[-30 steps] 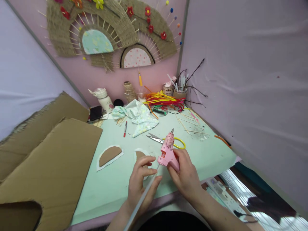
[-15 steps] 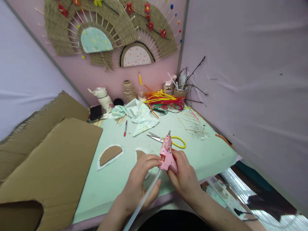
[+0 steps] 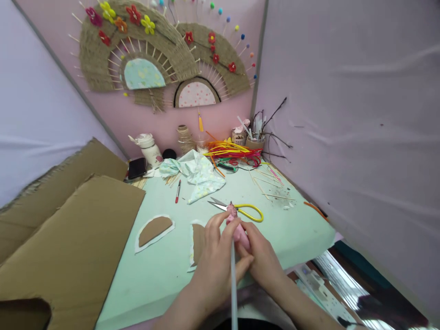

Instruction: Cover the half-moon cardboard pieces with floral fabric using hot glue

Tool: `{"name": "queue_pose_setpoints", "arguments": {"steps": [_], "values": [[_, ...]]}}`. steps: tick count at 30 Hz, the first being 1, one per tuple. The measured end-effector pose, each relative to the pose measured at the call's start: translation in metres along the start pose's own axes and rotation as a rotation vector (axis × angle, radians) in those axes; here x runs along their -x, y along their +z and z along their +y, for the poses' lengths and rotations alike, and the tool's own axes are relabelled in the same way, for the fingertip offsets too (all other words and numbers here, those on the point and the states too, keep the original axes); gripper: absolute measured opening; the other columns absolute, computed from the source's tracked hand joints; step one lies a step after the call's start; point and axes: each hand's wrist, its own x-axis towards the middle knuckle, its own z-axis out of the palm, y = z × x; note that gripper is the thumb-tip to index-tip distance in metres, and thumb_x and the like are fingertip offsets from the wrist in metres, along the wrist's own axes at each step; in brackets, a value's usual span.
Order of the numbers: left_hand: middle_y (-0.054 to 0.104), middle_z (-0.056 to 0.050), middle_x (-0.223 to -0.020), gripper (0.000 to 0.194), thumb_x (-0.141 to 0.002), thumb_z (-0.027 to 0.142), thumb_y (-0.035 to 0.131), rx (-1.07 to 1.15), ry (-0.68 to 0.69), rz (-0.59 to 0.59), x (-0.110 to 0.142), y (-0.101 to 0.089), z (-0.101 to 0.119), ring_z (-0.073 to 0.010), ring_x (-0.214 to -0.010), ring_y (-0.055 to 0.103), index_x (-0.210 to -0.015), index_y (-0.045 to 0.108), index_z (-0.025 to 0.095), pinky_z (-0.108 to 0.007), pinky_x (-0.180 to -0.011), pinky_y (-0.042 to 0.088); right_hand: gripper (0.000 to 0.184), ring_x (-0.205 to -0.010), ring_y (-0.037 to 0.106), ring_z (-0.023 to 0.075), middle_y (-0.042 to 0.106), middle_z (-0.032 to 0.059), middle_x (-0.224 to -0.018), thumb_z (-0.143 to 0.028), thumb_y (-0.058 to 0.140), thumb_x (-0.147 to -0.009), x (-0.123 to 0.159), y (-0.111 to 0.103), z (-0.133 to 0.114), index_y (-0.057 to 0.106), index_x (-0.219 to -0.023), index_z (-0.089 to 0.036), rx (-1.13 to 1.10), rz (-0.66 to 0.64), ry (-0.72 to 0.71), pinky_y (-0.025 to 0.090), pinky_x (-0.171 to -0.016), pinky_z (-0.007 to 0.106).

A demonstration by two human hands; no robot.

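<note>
A pink hot glue gun (image 3: 241, 236) is between my hands above the table's front part, its nozzle pointing away from me. A long whitish glue stick (image 3: 233, 284) trails from its rear toward me. My left hand (image 3: 220, 247) curls round the gun's body from the left. My right hand (image 3: 263, 252) grips it from the right, and the handle is mostly hidden. Just beyond the nozzle lie yellow-handled scissors (image 3: 250, 211). A cardboard half-circle on white-edged fabric (image 3: 197, 243) is partly covered by my left hand; a similar half-circle (image 3: 154, 230) lies farther left.
Large cardboard sheets (image 3: 75, 238) cover the left side. Patterned cloth (image 3: 202, 176), a red marker (image 3: 178, 191), pliers (image 3: 225, 167) and red and yellow strands (image 3: 237, 152) lie farther back. A white bottle (image 3: 148, 149), twine spool (image 3: 184, 139) and jar with twigs (image 3: 255, 143) stand along the rear.
My left hand has moved from the gun's rear onto its body and wraps it more fully. The gun has turned and come slightly closer to me. The view has tilted up.
</note>
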Motion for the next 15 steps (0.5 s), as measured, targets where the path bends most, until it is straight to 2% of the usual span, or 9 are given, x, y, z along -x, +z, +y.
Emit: {"name": "queue_pose_setpoints", "arguments": {"steps": [2,4,6,7,10,12,15], "values": [[0.034,-0.018,-0.143,0.081,-0.076,0.024,0.067,-0.032,0.010,-0.043,0.003,0.000,-0.004,-0.0340,-0.134,0.031,-0.144,0.023,0.025,-0.055,-0.103,0.035,0.027,-0.098,0.063,0.0226,0.065,0.0074,-0.110,-0.028,0.048,-0.090,-0.006,-0.007,0.004,0.055,-0.115,-0.022,-0.061,0.035,0.038,0.051,-0.081,0.034],[0.037,-0.017,-0.143,0.083,-0.078,0.028,0.065,-0.043,-0.012,-0.104,0.009,-0.004,-0.015,-0.0325,-0.133,0.033,-0.146,0.018,0.026,-0.053,-0.104,0.035,0.026,-0.094,0.064,0.0229,0.068,0.0077,-0.104,-0.033,0.047,-0.091,-0.012,-0.017,0.009,0.059,-0.110,-0.021,-0.086,0.080,0.075,0.051,-0.079,0.033],[0.045,-0.014,-0.138,0.074,-0.081,0.029,0.061,-0.057,-0.091,-0.123,0.018,-0.013,-0.032,-0.0301,-0.128,0.042,-0.145,0.023,0.028,-0.050,-0.101,0.039,0.026,-0.081,0.066,0.0221,0.070,0.0058,-0.089,-0.038,0.049,-0.089,-0.017,-0.029,0.015,0.063,-0.102,-0.020,-0.062,0.092,0.141,0.051,-0.070,0.030],[0.050,-0.014,-0.133,0.069,-0.082,0.029,0.059,-0.075,-0.153,-0.095,0.023,-0.019,-0.041,-0.0296,-0.123,0.047,-0.143,0.027,0.027,-0.049,-0.098,0.041,0.026,-0.071,0.065,0.0211,0.069,0.0040,-0.078,-0.040,0.051,-0.087,-0.019,-0.035,0.017,0.064,-0.096,-0.020,-0.043,0.082,0.184,0.050,-0.064,0.029],[0.058,-0.014,-0.118,0.056,-0.084,0.036,0.053,-0.197,-0.445,-0.013,0.035,-0.033,-0.065,-0.0304,-0.110,0.056,-0.136,0.038,0.020,-0.046,-0.088,0.046,0.030,-0.052,0.057,0.0173,0.060,-0.0005,-0.055,-0.046,0.054,-0.084,-0.025,-0.050,0.022,0.065,-0.078,-0.019,-0.053,-0.021,0.292,0.045,-0.051,0.028],[0.061,-0.014,-0.108,0.051,-0.085,0.041,0.050,-0.269,-0.586,-0.012,0.038,-0.037,-0.073,-0.0318,-0.104,0.058,-0.129,0.045,0.015,-0.046,-0.084,0.046,0.034,-0.049,0.054,0.0159,0.056,-0.0019,-0.050,-0.048,0.052,-0.084,-0.031,-0.056,0.021,0.065,-0.076,-0.018,-0.094,-0.100,0.320,0.044,-0.052,0.028],[0.062,-0.015,-0.102,0.048,-0.084,0.044,0.051,-0.329,-0.663,-0.059,0.034,-0.033,-0.074,-0.0324,-0.101,0.058,-0.121,0.049,0.012,-0.043,-0.082,0.045,0.037,-0.051,0.054,0.0155,0.056,-0.0018,-0.051,-0.050,0.048,-0.087,-0.039,-0.058,0.014,0.067,-0.081,-0.018,-0.122,-0.171,0.320,0.045,-0.055,0.028]]}}
